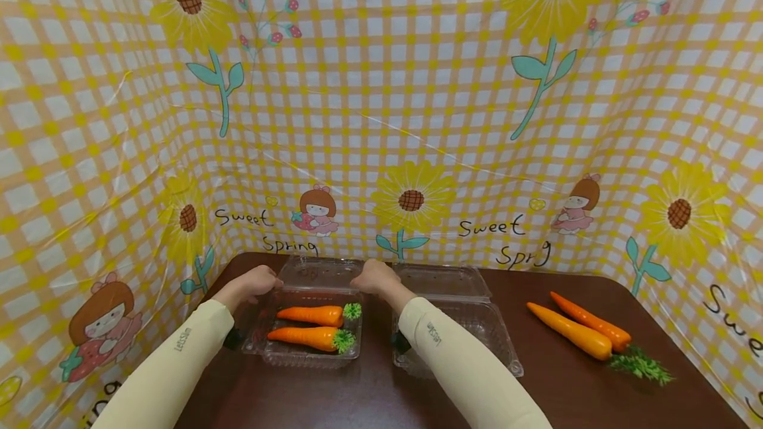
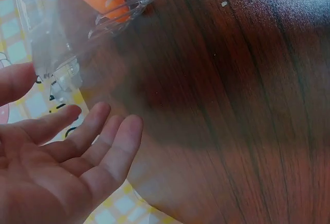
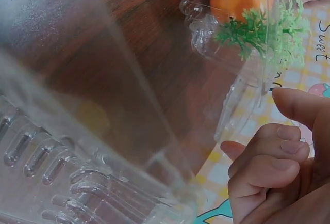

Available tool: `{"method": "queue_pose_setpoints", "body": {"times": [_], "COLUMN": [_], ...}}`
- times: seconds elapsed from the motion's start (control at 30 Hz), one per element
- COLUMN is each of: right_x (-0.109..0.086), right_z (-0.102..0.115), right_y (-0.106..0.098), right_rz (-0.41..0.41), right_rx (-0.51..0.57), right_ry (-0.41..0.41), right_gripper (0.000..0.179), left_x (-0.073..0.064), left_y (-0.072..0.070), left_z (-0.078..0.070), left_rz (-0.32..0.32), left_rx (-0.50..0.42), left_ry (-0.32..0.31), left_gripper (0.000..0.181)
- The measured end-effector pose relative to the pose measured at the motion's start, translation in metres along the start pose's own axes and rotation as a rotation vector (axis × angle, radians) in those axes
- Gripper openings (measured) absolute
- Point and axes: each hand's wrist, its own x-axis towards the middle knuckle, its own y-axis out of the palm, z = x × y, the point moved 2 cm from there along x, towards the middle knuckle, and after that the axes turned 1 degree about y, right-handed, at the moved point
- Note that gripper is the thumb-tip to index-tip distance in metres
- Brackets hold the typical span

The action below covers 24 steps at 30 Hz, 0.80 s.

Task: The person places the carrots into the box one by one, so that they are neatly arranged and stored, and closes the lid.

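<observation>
A clear plastic clamshell box (image 1: 310, 359) stands at the left with its lid (image 1: 324, 273) folded back. Two orange carrots (image 1: 312, 314) with green tops lie inside it. My left hand (image 1: 253, 283) is at the lid's left side; in the left wrist view its fingers (image 2: 119, 149) extend loosely, and the thumb is beside the box's clear corner. At the lid's right side is my right hand (image 1: 378, 278). The right wrist view shows several of its fingers (image 3: 268, 175) bent and the thumb apart from them, with nothing visible in between.
Right of centre stands a second clear clamshell box (image 1: 497, 326), its lid (image 1: 444, 281) also back; the right forearm crosses in front of it. Two more carrots (image 1: 566, 328) lie on the dark wooden table (image 1: 357, 402) at the right. A checked cloth (image 1: 381, 118) rises behind and at both sides.
</observation>
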Motion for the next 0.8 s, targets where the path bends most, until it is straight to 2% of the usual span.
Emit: {"method": "queue_pose_setpoints", "body": {"times": [0.23,0.5,0.8], "right_x": [0.002,0.003,0.004], "right_z": [0.001,0.0,0.0], "right_y": [0.004,0.003,0.003], "right_rz": [0.041,0.04,0.034], "right_rx": [0.017,0.041,0.076], "right_ry": [0.018,0.022,0.044], "right_gripper": [0.028,0.027,0.038], "left_x": [0.003,0.009,0.01], "left_y": [0.004,0.003,0.001], "left_z": [0.005,0.005,0.01], "left_rz": [0.002,0.006,0.018], "left_rx": [-0.047,-0.055,-0.114], "left_ry": [-0.009,0.002,0.034], "left_gripper": [0.047,0.048,0.051]}}
